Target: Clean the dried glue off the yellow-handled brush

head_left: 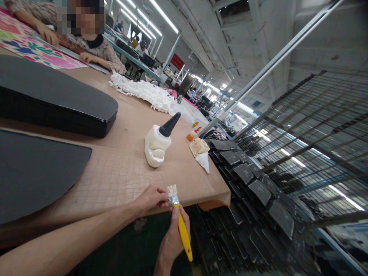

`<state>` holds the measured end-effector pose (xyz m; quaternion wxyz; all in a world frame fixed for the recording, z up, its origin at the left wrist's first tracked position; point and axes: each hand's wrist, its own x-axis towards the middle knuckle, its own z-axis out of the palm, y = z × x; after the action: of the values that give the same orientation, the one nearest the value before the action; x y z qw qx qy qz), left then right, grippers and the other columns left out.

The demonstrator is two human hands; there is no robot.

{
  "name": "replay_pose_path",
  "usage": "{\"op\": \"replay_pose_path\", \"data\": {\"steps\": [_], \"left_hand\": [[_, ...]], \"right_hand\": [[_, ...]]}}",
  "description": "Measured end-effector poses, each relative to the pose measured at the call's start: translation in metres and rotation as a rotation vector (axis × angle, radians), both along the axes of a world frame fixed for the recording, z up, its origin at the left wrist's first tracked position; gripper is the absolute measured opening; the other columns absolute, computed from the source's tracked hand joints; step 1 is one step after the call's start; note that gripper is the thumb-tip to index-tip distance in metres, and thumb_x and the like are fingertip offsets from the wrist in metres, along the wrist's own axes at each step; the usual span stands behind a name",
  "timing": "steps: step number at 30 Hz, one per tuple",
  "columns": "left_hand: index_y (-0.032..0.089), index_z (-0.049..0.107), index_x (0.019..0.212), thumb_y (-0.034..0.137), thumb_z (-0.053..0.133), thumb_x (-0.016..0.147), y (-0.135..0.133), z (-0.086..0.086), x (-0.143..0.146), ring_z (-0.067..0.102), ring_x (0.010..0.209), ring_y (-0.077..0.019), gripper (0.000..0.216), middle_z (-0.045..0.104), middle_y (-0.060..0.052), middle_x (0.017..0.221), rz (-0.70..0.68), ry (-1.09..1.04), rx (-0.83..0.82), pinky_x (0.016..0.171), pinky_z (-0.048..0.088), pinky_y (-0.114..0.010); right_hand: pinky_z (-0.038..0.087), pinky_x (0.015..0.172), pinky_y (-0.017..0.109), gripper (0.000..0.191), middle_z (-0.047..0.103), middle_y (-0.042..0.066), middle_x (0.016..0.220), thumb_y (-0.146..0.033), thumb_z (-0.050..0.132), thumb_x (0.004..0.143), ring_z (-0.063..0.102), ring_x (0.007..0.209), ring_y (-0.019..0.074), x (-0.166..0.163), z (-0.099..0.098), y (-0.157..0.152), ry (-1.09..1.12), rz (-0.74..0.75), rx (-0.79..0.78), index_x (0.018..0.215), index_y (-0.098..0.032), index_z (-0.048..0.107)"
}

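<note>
Head view: pinches yellow-handled paintbrush [183,230] in right hand [171,237], nearer than the black-nozzled white bottle [157,142]; holds left hand [152,197], fingers [162,196] bunched, at the bristles [172,189], cannot tell if gripping them.

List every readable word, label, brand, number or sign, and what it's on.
Readable text: none.
Red rectangular banner in the background: pale marks, too small and blurred to read.
White plastic bottle with black cone nozzle: no lettering visible on the side shown.
Yellow-handled brush with pale bristles: no lettering can be made out.
</note>
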<state>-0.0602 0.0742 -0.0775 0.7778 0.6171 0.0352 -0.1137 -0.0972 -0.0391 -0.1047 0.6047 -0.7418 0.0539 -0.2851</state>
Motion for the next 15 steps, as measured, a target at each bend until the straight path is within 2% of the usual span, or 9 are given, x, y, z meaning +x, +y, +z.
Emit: {"op": "replay_pose_path", "data": {"steps": [3,5,9,12,15], "left_hand": [[0.013,0.057,0.052,0.029,0.05,0.061,0.004,0.001,0.002,0.044,0.047,-0.0103,0.02,0.051,0.002,0.045,-0.015,-0.036,0.075,0.048,0.032,-0.021],[0.013,0.055,0.048,0.022,0.05,0.061,0.006,0.001,0.004,0.043,0.048,-0.0105,0.016,0.048,0.003,0.044,0.043,-0.111,0.232,0.049,0.03,-0.021],[0.014,0.057,0.06,0.012,0.05,0.065,0.006,0.002,0.004,0.049,0.059,-0.0128,0.008,0.054,0.001,0.059,0.197,-0.327,0.673,0.056,0.033,-0.022],[0.016,0.053,0.067,0.011,0.048,0.071,0.004,0.0,0.001,0.05,0.066,-0.014,0.008,0.055,-0.001,0.069,0.208,-0.394,0.831,0.062,0.037,-0.023],[0.017,0.049,0.075,0.011,0.045,0.075,0.004,-0.003,-0.001,0.05,0.071,-0.0146,0.007,0.054,-0.002,0.079,0.209,-0.458,0.898,0.066,0.04,-0.024]], "right_hand": [[0.048,0.075,0.033,0.031,0.064,0.008,0.087,-0.041,0.056,0.077,0.06,0.079,0.0192,-0.001,0.0,-0.005,-0.058,0.016,-0.22,0.091,-0.013,0.06],[0.048,0.075,0.033,0.03,0.064,0.009,0.086,-0.041,0.056,0.078,0.061,0.079,0.0196,-0.001,0.0,-0.006,-0.082,0.007,-0.275,0.09,-0.013,0.06],[0.049,0.074,0.033,0.031,0.064,0.009,0.086,-0.041,0.055,0.078,0.062,0.078,0.0194,-0.002,0.0,-0.003,-0.065,-0.013,-0.241,0.09,-0.013,0.06],[0.05,0.071,0.031,0.032,0.064,0.009,0.084,-0.042,0.054,0.078,0.062,0.075,0.0186,-0.003,0.002,0.001,-0.047,-0.014,-0.211,0.09,-0.013,0.059],[0.051,0.069,0.03,0.032,0.065,0.009,0.084,-0.042,0.054,0.079,0.062,0.072,0.0179,-0.003,0.006,0.004,-0.028,-0.018,-0.189,0.09,-0.012,0.059]]}}
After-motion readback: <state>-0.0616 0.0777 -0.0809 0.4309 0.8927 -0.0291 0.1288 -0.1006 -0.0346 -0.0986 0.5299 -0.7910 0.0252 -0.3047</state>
